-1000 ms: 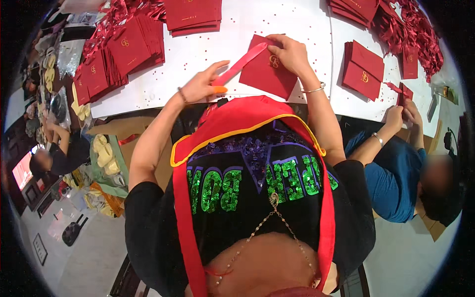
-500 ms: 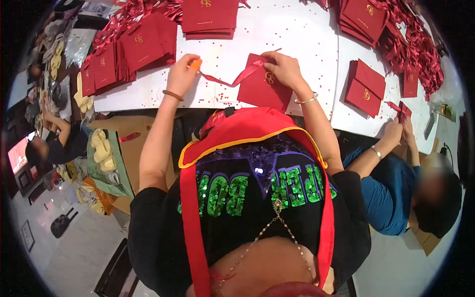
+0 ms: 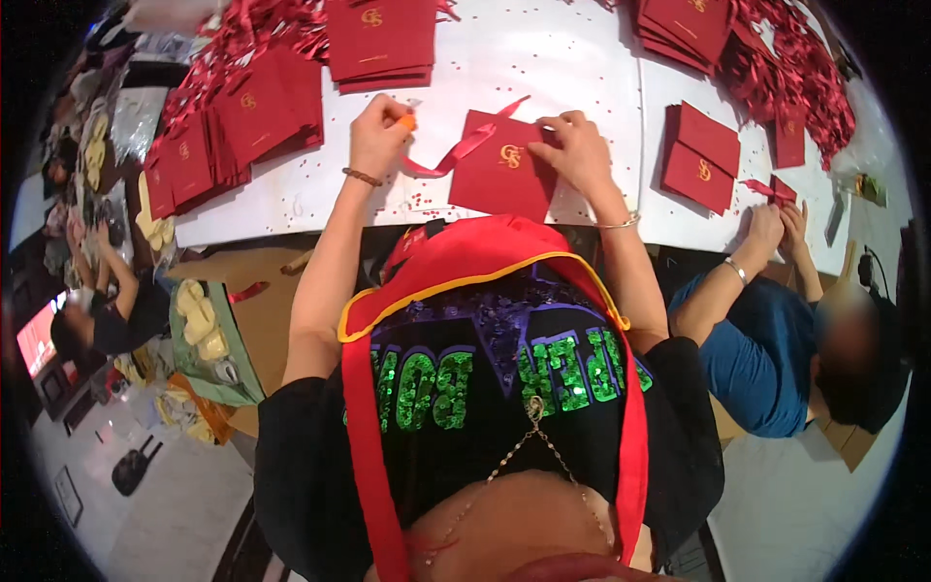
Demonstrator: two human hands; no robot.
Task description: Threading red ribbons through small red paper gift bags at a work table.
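Observation:
A flat red paper envelope (image 3: 490,179) with a gold emblem lies in front of me on the white table. A shiny red ribbon (image 3: 467,147) crosses its upper left part, with one end pointing up past the top edge and the other trailing left. My left hand (image 3: 380,141) is closed round a small orange object (image 3: 407,122) with a pale tip; its exact kind is unclear. The ribbon's left end lies close beneath that hand. My right hand (image 3: 580,153) rests at the envelope's upper right edge, thumb and fingers apart, with the thumb over the red surface.
Stacked red envelopes (image 3: 264,107) stand at the left, with another stack (image 3: 380,44) at the back. Heaps of red ribbon (image 3: 797,92) lie at the far corners. Small red bits dot the white table (image 3: 543,58). At right, a co-worker's hands (image 3: 771,233) hold a small red piece.
My right hand has let go of the ribbon and moved to the envelope's right edge. The left hand has come nearer the envelope, and the ribbon now lies slack. The view has shifted slightly.

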